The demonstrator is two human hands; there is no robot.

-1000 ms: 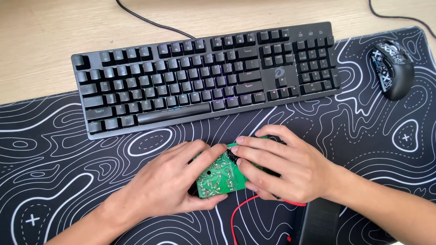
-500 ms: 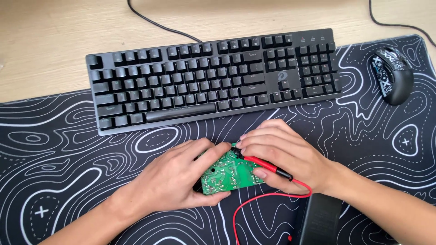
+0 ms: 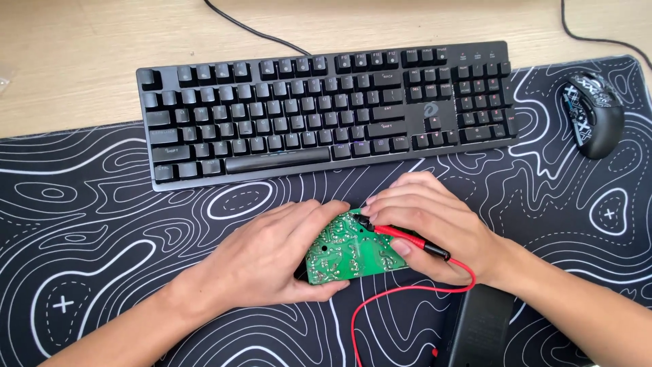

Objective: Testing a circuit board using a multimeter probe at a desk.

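Observation:
A small green circuit board (image 3: 353, 253) lies solder side up on the black desk mat (image 3: 102, 245). My left hand (image 3: 272, 255) grips its left edge, thumb under the near side. My right hand (image 3: 435, 228) holds a red test probe (image 3: 407, 239) like a pen, its tip resting on the board's upper part. A red wire (image 3: 401, 291) runs from the probe down toward the near edge.
A black keyboard (image 3: 326, 112) lies behind the hands, partly on the wooden desk (image 3: 81, 61). A black patterned mouse (image 3: 594, 112) sits at the right. A dark rectangular object (image 3: 479, 333) lies at the near edge under my right forearm.
The red probe has come into view in my right hand and rests on the board. Both hands stay on the board, which is turned slightly flatter toward the camera.

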